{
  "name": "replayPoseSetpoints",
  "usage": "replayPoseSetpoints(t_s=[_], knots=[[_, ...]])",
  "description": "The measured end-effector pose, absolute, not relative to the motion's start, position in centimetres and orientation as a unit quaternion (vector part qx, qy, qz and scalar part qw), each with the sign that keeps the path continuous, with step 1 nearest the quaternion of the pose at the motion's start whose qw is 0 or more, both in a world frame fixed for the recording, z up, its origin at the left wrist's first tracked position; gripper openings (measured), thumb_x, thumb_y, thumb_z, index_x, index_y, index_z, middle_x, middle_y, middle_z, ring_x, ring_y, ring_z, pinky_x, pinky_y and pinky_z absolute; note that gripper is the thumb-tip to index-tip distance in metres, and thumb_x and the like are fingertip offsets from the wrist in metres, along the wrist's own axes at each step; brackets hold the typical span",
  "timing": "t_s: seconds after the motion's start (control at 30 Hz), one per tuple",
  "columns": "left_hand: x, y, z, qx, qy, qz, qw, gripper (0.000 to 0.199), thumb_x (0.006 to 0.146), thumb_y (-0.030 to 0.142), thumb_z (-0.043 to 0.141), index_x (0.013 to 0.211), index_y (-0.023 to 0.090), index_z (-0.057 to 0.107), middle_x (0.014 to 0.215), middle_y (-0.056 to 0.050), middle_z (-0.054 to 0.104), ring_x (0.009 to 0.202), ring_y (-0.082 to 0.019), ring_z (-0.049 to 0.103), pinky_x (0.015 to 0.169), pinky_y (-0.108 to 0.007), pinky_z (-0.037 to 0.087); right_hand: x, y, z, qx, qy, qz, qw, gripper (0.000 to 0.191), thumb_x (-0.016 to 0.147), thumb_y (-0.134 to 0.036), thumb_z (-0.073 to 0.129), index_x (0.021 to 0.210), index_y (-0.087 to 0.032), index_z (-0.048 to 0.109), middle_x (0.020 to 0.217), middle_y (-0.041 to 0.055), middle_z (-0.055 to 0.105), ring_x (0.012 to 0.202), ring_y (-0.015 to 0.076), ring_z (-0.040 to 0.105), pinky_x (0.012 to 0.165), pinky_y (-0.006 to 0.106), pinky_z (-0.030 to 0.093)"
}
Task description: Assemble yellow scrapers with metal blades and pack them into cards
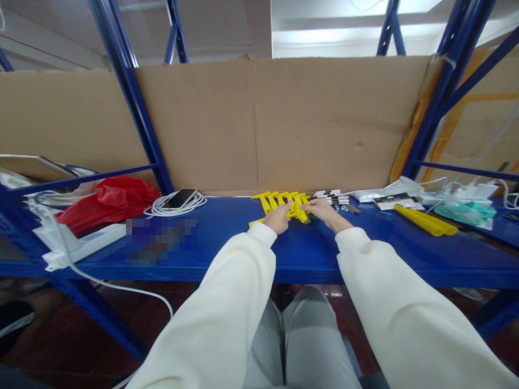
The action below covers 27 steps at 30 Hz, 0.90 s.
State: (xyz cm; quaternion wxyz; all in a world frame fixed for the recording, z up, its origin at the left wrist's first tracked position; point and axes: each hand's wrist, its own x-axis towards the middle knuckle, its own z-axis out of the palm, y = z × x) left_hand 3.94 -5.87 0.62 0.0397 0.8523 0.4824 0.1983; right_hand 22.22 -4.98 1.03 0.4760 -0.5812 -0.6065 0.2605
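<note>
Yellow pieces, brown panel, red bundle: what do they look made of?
Yellow pieces: probably moulded plastic, smooth, judging by their even colour and matching shapes. Brown panel: apparently cardboard, matte, with a vertical crease. Red bundle: likely thin plastic film, shiny and crumpled.

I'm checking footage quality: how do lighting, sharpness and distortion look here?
Head view: bright glare on the ceiling above the cardboard; blue posts splaying outward toward the top, probably lens distortion; softness around the left hand and right hand, hiding the yellow pieces' fine detail; a pixelated patch at left.
</note>
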Motion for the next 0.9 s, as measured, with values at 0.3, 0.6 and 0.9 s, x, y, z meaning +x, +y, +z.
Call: replayPoseSetpoints(t_s=[0.3,0.6,0.9], knots=[[3.9,-5.8,0.7,0.853,0.479,0.206,0.035,0.067,0.096,0.013,0.056,0.16,0.022,0.039,0.155,-0.013,0.054,0.139,-0.026,0.055,0.115,-0.036,0.043,21.9,-5.0,1.4,-0.588,-0.608,0.23,0.481,0.038,0.056,-0.046,0.085,0.054,-0.021,0.056,0.055,-0.0041,0.051,0.062,0.0139,0.048,0.062,0.027,0.039],[3.8,-5.4,0.4,0.865,0.463,0.196,0.007,0.057,0.097,0.015,0.052,0.152,0.03,0.053,0.129,-0.008,0.066,0.124,-0.022,0.063,0.107,-0.033,0.048,21.8,-4.6,0.8,-0.573,-0.585,0.223,0.528,0.031,0.062,-0.031,0.083,0.068,-0.022,0.053,0.073,-0.0026,0.06,0.076,0.0161,0.057,0.079,0.03,0.05],[3.6,-5.5,0.6,0.861,0.467,0.202,0.006,0.053,0.098,0.016,0.051,0.15,0.027,0.056,0.128,-0.009,0.065,0.119,-0.022,0.065,0.106,-0.03,0.049,28.3,-3.3,0.5,-0.744,-0.502,0.027,0.44,0.026,0.077,-0.007,0.059,0.095,-0.018,0.075,0.112,0.0154,0.071,0.115,0.0316,0.062,0.103,0.049,0.048]])
